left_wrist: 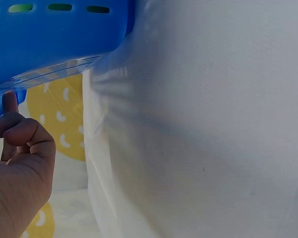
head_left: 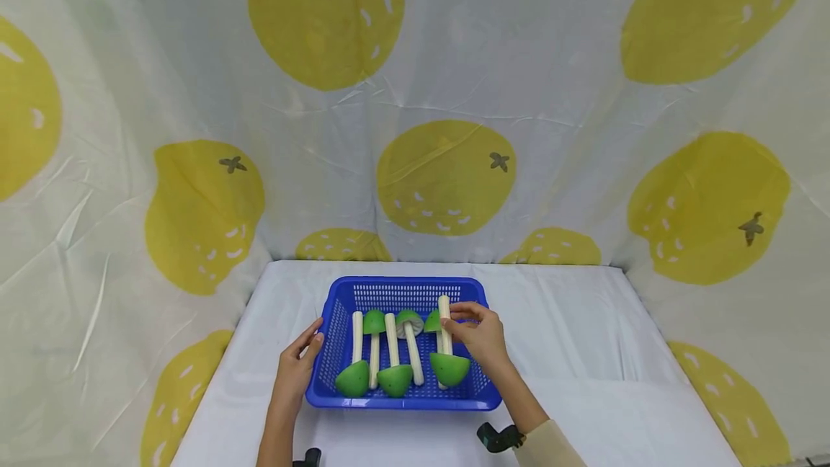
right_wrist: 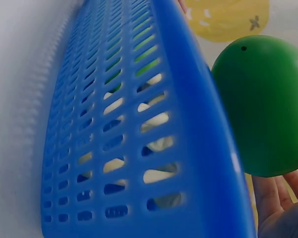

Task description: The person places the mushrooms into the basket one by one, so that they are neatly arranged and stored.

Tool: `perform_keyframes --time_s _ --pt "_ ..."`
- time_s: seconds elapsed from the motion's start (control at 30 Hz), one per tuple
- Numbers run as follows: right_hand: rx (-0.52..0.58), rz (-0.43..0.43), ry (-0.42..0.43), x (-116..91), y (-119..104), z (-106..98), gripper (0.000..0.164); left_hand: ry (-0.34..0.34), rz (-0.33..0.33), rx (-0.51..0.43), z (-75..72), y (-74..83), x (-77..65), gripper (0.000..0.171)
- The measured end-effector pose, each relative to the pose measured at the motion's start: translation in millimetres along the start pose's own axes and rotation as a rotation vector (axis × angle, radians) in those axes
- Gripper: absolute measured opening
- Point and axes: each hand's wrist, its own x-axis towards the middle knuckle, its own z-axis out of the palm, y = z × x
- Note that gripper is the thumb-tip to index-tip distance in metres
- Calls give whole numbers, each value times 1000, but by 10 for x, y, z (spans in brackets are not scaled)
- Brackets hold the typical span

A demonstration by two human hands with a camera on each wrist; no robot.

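Note:
A blue plastic basket [head_left: 403,403] holds several green-capped mushrooms with long white stems, lying with caps alternately toward the front and the back. My left hand [head_left: 300,360] grips the basket's left rim, and in the left wrist view its fingers [left_wrist: 27,131] curl beneath the basket edge. With thumb and fingers, my right hand [head_left: 485,341] pinches the white stem of the rightmost mushroom [head_left: 450,369], whose cap faces the front. This mushroom overlaps another mushroom [head_left: 432,321] with its cap at the back. In the right wrist view, the held mushroom's round green cap [right_wrist: 265,106] shows above the rim.
Under the basket is a white cloth-covered table [head_left: 558,337]. A pale curtain [head_left: 558,164] printed with yellow lemons surrounds the table at the back and sides. Dark wrist-worn devices [head_left: 501,438] show near both forearms.

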Motion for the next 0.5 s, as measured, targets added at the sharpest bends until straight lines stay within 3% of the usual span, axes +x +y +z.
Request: perform_keyframes --time_s 0.5 --pt "-90 -19 -38 37 98 208 32 -1 7 2 -4 1 1 55"
